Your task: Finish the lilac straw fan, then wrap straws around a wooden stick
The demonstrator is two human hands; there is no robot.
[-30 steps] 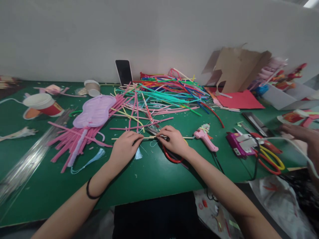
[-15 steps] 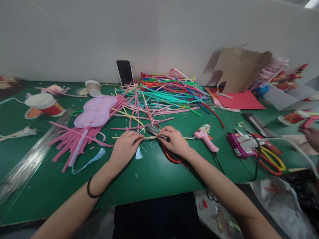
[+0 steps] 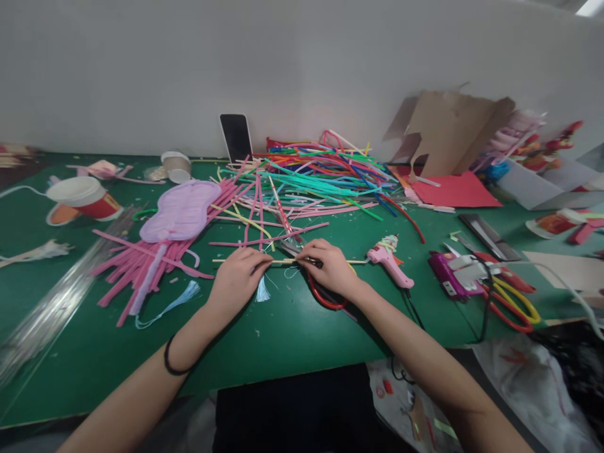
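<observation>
My left hand [image 3: 240,277] pinches a thin pale wooden stick [image 3: 282,261] that lies level across the front of the table. To its right, my right hand [image 3: 328,267] closes its fingertips on the same stick, whose far end [image 3: 357,262] shows beyond the hand. A light-blue tassel [image 3: 263,290] hangs just under the stick near my left fingers, with a thin thread loop [image 3: 292,272] beside it. Red-handled scissors [image 3: 333,306] lie partly hidden beneath my right hand.
A pink glue gun [image 3: 391,265] rests to the right. A lilac fuzzy fan shape [image 3: 180,211] lies on pink pipe cleaners [image 3: 113,272] at left. Colourful pipe cleaners [image 3: 325,182] heap at the back, by a phone [image 3: 236,137]. A purple power strip [image 3: 448,275] sits at right.
Both my hands keep the same hold on the stick, practically unmoved. Another person's hand at the far right edge has left the view.
</observation>
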